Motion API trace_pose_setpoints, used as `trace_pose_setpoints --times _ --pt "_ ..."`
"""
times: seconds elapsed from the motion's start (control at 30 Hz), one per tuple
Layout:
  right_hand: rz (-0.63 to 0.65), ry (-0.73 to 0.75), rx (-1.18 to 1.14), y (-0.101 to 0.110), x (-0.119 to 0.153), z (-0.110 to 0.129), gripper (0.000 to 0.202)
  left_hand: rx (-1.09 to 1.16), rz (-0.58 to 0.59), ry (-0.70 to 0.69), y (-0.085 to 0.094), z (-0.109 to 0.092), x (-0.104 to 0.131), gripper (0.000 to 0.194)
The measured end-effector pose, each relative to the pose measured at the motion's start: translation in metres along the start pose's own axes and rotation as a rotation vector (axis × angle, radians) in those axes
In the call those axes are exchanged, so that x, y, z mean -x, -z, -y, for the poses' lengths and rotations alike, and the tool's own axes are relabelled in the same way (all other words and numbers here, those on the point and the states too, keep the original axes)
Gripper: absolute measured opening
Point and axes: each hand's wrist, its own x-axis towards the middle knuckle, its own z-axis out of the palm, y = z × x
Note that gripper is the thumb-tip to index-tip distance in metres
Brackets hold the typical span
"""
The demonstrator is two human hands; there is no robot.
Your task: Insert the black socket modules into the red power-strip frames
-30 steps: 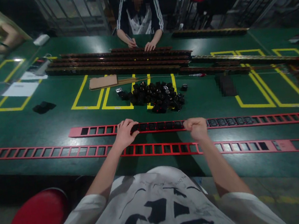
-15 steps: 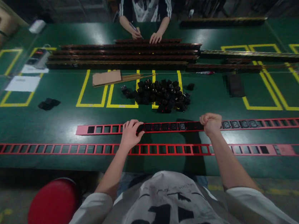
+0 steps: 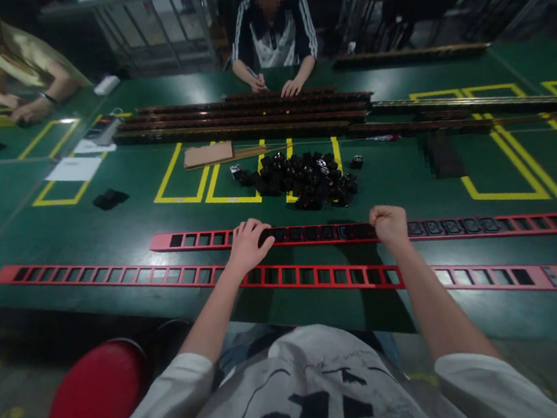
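Note:
My left hand [image 3: 251, 244] rests on the upper red slotted strip [image 3: 164, 241], its thumb and fingers closed around a black socket block [image 3: 264, 237] at one of the slots. To its right a row of black sockets [image 3: 311, 233] sits in the strip. My right hand [image 3: 389, 224] is a fist over the same strip, with more sockets [image 3: 451, 227] just right of it. Nothing shows inside the fist. Nearer to me lies a second red strip [image 3: 155, 275], its slots mostly open, passing under both forearms.
Beyond the strips is a pile of loose black sockets [image 3: 305, 179]. Cardboard [image 3: 208, 154], paper [image 3: 74, 169] and long dark rails [image 3: 248, 120] lie on the green table [image 3: 84, 231]. A co-worker [image 3: 271, 35] writes opposite; another person [image 3: 24, 70] sits far left. A red stool [image 3: 97, 404] stands below.
The head view has tilted up a little, showing more of the people opposite. My right fist has shifted slightly left along the strip, uncovering another socket. My left hand stays at the same slot.

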Motion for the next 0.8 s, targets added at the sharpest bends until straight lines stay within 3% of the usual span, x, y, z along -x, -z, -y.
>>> trace_pose_setpoints --times 0.1,0.17,0.23,0.37,0.5,0.8 --pt "0.028 0.000 0.145 -0.008 -0.001 0.016 0.016 -0.101 0.033 0.064 0.005 -0.019 -0.017 0.037" --pt "0.085 -0.005 0.371 -0.023 -0.001 0.034 0.019 -0.156 0.073 0.055 0.004 -0.034 -0.033 0.044" --pt "0.196 0.014 0.632 -0.043 0.001 0.056 0.023 -0.153 0.147 0.054 -0.001 -0.049 -0.050 0.047" --pt "0.420 0.077 0.871 -0.083 0.006 0.088 0.030 -0.141 0.173 0.076 -0.021 -0.066 -0.069 0.052" --pt "0.449 0.082 0.927 -0.100 0.010 0.091 0.046 -0.141 0.153 0.094 -0.033 -0.070 -0.068 0.051" --pt "0.497 0.099 0.968 -0.102 0.012 0.088 0.052 -0.095 0.146 0.087 -0.035 -0.067 -0.067 0.045"
